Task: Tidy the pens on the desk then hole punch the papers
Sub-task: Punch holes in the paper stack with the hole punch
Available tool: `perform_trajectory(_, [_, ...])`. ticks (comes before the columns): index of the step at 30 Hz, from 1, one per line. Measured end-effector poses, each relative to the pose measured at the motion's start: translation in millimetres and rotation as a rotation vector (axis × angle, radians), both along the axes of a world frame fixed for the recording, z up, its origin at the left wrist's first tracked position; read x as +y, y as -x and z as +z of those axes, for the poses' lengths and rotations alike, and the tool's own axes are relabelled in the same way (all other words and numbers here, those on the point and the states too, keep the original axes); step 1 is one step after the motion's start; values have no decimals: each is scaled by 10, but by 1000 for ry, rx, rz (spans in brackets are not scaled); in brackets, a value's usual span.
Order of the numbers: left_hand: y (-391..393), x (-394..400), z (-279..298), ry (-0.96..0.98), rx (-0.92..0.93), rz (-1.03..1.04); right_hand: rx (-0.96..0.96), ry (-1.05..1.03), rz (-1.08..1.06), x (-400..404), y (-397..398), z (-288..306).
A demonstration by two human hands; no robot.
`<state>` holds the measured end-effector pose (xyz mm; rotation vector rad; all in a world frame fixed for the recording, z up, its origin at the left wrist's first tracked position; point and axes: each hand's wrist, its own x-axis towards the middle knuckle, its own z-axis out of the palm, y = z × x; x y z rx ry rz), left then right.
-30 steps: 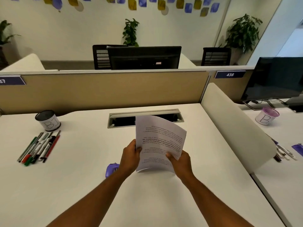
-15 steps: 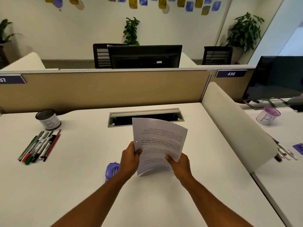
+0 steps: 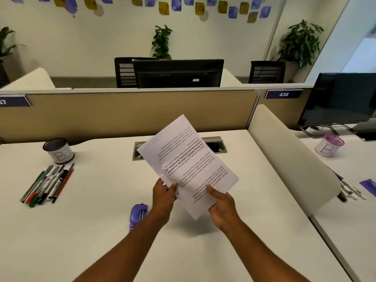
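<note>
Printed white paper sheets gripped by left hand and right hand, tilted above white table.

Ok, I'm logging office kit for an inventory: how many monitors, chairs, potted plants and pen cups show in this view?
Monitors: 2
Chairs: 2
Potted plants: 3
Pen cups: 2
Total: 9
</note>
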<state>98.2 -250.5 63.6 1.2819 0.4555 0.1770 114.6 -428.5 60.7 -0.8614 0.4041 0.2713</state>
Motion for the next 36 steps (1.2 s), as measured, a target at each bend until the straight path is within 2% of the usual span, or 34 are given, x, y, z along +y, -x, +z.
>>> perform_trajectory(4, [8,124,-6,207,-11,-18,-82,131,-62,-83,-73,71])
perform_trajectory(7, [-43,540,98,327,-54,103,-158,216,-23,-283,-174,105])
perform_trajectory(10, [-66,961,285,113,-45,82,-239,365,42,-457,-257,173])
perform_trajectory(14, [-95,1104,485,-261,2,-172,-331,543,83,-508,-316,211])
perform_trajectory(16, [-82,1010,501,-376,-14,-250,-357,621,31,-466,-314,193])
perform_trajectory(19, [-38,789,398,-471,-57,-233,-357,679,-100,-364,-250,144])
perform_trajectory(25, [157,440,-45,-520,-11,-104,-289,734,-117,-295,-34,-194])
perform_trajectory(28, [268,381,-239,-464,38,-51,-209,710,-115,-294,54,-295])
perform_trajectory(33, [265,311,-306,-507,78,39,-192,706,-134,-295,25,-254])
perform_trajectory(36, [294,298,-357,-532,90,9,-177,718,-101,-295,58,-292])
